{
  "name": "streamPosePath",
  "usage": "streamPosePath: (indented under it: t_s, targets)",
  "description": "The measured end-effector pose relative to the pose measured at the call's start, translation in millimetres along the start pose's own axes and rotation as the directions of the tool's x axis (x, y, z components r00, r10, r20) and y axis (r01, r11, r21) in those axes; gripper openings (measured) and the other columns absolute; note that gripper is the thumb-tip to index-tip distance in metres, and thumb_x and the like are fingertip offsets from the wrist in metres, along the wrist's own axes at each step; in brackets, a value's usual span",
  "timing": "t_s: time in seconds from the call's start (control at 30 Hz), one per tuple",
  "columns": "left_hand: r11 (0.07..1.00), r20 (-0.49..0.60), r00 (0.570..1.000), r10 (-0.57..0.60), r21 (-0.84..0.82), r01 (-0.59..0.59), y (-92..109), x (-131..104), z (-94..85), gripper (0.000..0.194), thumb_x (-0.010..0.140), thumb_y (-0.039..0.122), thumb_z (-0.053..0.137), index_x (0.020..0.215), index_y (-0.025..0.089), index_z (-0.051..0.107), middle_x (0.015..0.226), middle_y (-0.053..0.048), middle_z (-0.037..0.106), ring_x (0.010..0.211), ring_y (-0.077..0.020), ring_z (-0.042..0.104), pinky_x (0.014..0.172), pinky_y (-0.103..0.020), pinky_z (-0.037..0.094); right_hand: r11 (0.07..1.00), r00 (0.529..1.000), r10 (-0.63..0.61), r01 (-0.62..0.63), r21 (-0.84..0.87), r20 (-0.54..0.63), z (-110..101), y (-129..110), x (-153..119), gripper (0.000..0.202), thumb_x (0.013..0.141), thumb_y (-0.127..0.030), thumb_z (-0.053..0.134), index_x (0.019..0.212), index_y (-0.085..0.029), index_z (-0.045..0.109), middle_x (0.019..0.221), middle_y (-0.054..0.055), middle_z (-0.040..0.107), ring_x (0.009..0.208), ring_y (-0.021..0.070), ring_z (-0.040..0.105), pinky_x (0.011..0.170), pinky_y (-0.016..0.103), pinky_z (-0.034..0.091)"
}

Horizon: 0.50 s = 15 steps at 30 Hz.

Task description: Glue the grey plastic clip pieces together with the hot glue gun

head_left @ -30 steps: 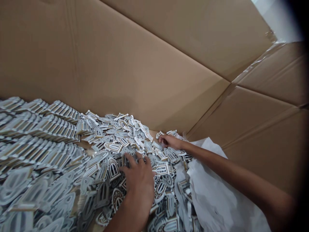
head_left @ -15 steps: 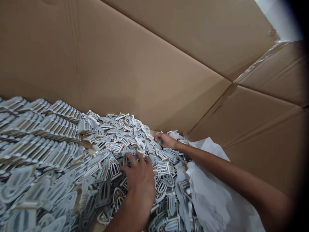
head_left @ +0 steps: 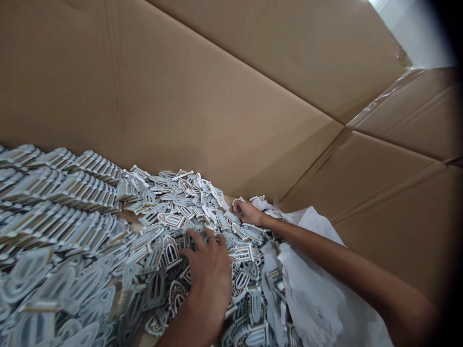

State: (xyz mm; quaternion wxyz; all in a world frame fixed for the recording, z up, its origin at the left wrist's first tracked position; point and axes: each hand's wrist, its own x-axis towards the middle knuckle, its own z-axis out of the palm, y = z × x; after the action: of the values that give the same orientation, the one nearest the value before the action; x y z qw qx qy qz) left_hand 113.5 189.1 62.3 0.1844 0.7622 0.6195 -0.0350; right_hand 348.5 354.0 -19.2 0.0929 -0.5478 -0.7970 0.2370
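Observation:
Small arched, window-shaped pieces (head_left: 171, 253) in white and grey, some with brown scrollwork, lie in a loose heap across the middle. My left hand (head_left: 210, 262) rests on this heap, palm down, fingers spread, a ring on one finger. Farther back, by the cardboard wall, my right hand (head_left: 248, 212) has its fingers curled together at the heap's far right edge; what they hold, if anything, is hidden. White thin wrapping sheet (head_left: 307, 289) lies under and beside my right forearm.
Tall cardboard walls (head_left: 217, 106) rise behind and at the right, meeting in a corner. Rows of similar pieces (head_left: 83, 188) stand closely stacked at the left. Clear tape (head_left: 378, 99) runs along the upper right seam.
My right hand has shifted very slightly, its fingers still curled. My left hand stays in almost the same place. The view has moved a little.

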Motion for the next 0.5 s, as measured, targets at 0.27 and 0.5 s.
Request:
streamPosePath:
  t_s: [0.27, 0.5]
  targets:
    - [1.0, -0.002, 1.0, -0.001, -0.005, 0.001, 0, -1, -1.4, 0.056, 0.1, 0.038, 0.055, 0.154, 0.022, 0.056, 0.165, -0.02, 0.042, 0.149, -0.062, 0.027, 0.098, -0.078, 0.048, 0.991, 0.999, -0.024, 0.019, 0.132, 0.038, 0, -4, -5, 0.017, 0.065, -0.004, 0.055, 0.072, -0.019, 0.06, 0.074, -0.001, 0.062, 0.076, 0.0163, 0.055, 0.075, 0.027, 0.042]
    - [1.0, -0.004, 1.0, 0.005, -0.011, -0.005, 0, 0, -0.5, 0.056, 0.1, 0.037, 0.056, 0.153, 0.021, 0.056, 0.165, -0.021, 0.041, 0.148, -0.0624, 0.028, 0.098, -0.078, 0.048, 0.936, 0.997, 0.007, -0.034, 0.349, 0.079, -10, -8, -7, 0.006, 0.072, -0.019, 0.066, 0.075, -0.018, 0.06, 0.075, 0.0, 0.061, 0.074, 0.0148, 0.054, 0.074, 0.028, 0.043]
